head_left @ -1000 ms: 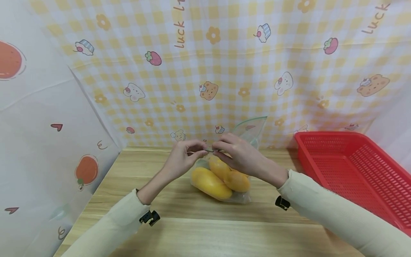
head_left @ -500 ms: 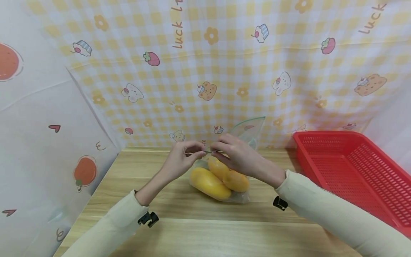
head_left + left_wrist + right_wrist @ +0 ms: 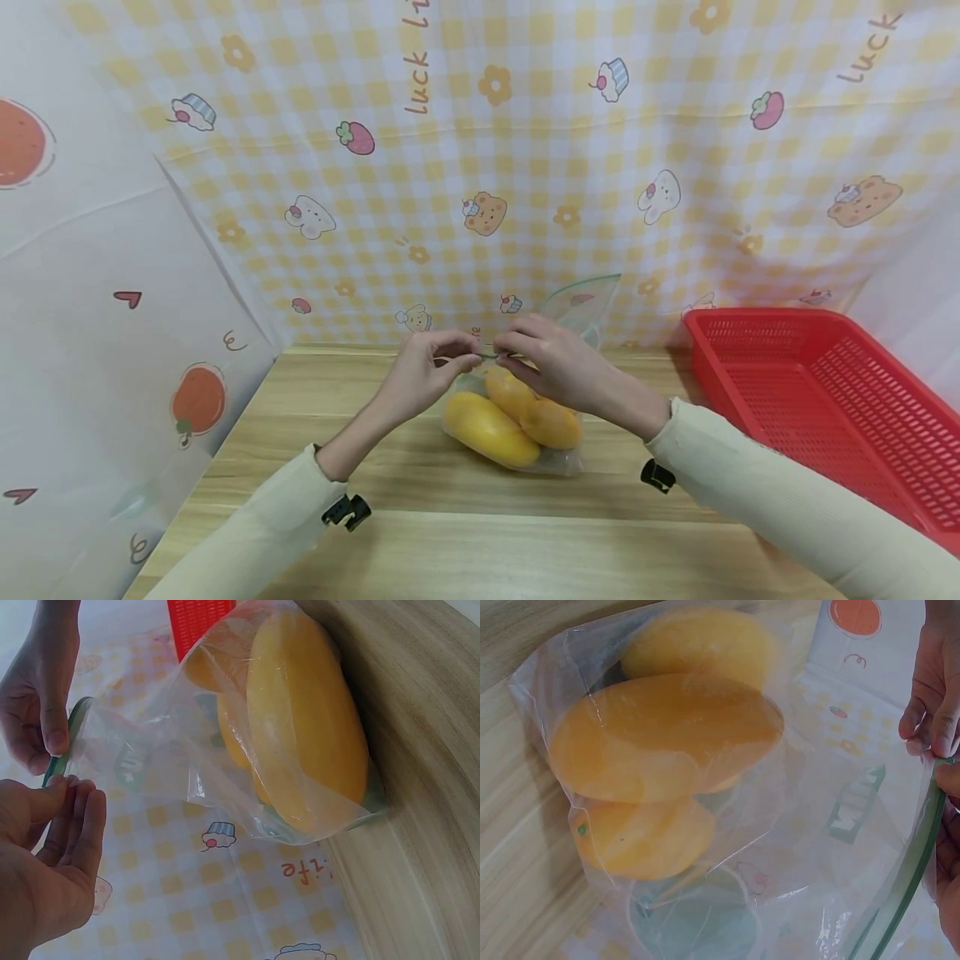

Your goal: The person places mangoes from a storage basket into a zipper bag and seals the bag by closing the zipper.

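Note:
A clear zip bag [image 3: 588,304] with a green zip strip [image 3: 909,881] stands on the wooden table, its mouth raised. Several yellow mangoes [image 3: 491,429] lie in the bottom of it, seen through the plastic. My left hand [image 3: 422,371] pinches one end of the strip between thumb and fingers. Close beside it, my right hand [image 3: 558,360] pinches the same strip a little further along. In the left wrist view, both hands' fingertips nearly meet at the green edge [image 3: 76,724]. From the head, my right hand hides part of the bag's upper side.
A red plastic basket [image 3: 813,333] stands at the right of the wooden table [image 3: 480,550]. Behind is a yellow checked cloth [image 3: 480,158], and a white printed sheet [image 3: 90,350] hangs at the left. A pale green rounded shape [image 3: 694,915] shows below the mangoes in the right wrist view.
The head view has shifted slightly. Both hands keep their pinch on the strip in almost the same place, and the bag and mangoes have not visibly moved.

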Demonstrator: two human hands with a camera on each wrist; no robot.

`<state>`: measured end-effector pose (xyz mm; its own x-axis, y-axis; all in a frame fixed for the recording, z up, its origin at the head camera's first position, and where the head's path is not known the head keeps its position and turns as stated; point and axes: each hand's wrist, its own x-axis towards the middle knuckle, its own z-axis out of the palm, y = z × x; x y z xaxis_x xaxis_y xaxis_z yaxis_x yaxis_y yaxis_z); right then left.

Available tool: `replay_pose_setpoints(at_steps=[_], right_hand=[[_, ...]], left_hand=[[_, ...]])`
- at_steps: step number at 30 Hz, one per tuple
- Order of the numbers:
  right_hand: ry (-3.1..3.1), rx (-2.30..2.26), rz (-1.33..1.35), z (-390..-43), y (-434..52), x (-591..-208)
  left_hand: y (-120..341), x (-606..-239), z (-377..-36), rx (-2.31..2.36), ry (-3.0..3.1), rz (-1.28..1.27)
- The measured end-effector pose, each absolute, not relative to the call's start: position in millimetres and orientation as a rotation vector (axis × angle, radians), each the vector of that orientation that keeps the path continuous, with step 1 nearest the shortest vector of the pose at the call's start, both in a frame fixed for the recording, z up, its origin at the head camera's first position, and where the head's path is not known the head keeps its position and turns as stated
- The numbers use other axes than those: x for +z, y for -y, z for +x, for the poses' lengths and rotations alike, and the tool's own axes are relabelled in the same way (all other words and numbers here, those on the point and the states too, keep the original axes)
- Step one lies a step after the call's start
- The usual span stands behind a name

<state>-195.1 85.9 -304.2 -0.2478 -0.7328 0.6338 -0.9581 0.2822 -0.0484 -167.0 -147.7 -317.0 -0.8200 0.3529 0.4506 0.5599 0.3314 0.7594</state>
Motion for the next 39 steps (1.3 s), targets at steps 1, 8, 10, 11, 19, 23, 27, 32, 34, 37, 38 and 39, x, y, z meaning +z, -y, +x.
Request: replay_pose_setpoints(at_steps=[1, 8, 10, 11, 19, 23, 27, 32, 34, 37, 38, 39], right_hand=[[2.059, 0.598, 1.512, -195.2, -86.0, -304.5], [2.074, 0.605, 1.507, -195.7, -87.3, -305.4], [2.071, 0.610, 1.509, -195.7, -87.8, -305.5], [2.070, 0.612, 1.510, -195.6, -87.9, -305.6], [2.056, 0.609, 1.519, -195.5, -88.5, -305.0], [2.057, 0.616, 1.520, -195.5, -89.1, -304.6], [2.053, 0.622, 1.519, -195.5, -90.0, -304.9], [2.048, 0.629, 1.519, -195.2, -91.3, -304.9], [2.045, 0.629, 1.522, -195.4, -91.8, -305.1], [2.044, 0.625, 1.525, -195.6, -92.8, -305.6], [2.044, 0.624, 1.526, -195.7, -93.0, -305.7], [2.044, 0.622, 1.526, -195.9, -93.3, -306.0]], left_hand=[[147.8, -317.3, -167.0, -1.490, 2.388, -0.836], [148.7, -319.1, -167.9, -1.492, 2.380, -0.852], [148.8, -318.6, -167.7, -1.486, 2.385, -0.849], [148.9, -318.4, -167.6, -1.484, 2.388, -0.846], [149.3, -318.4, -167.0, -1.498, 2.391, -0.845], [149.5, -318.2, -167.0, -1.495, 2.394, -0.840], [149.4, -318.2, -167.0, -1.491, 2.388, -0.843], [148.8, -318.4, -167.4, -1.481, 2.384, -0.846], [148.6, -318.4, -167.3, -1.478, 2.387, -0.843], [148.3, -318.8, -167.1, -1.480, 2.388, -0.843], [148.3, -318.9, -167.0, -1.481, 2.388, -0.843], [148.3, -318.9, -167.0, -1.484, 2.388, -0.843]])
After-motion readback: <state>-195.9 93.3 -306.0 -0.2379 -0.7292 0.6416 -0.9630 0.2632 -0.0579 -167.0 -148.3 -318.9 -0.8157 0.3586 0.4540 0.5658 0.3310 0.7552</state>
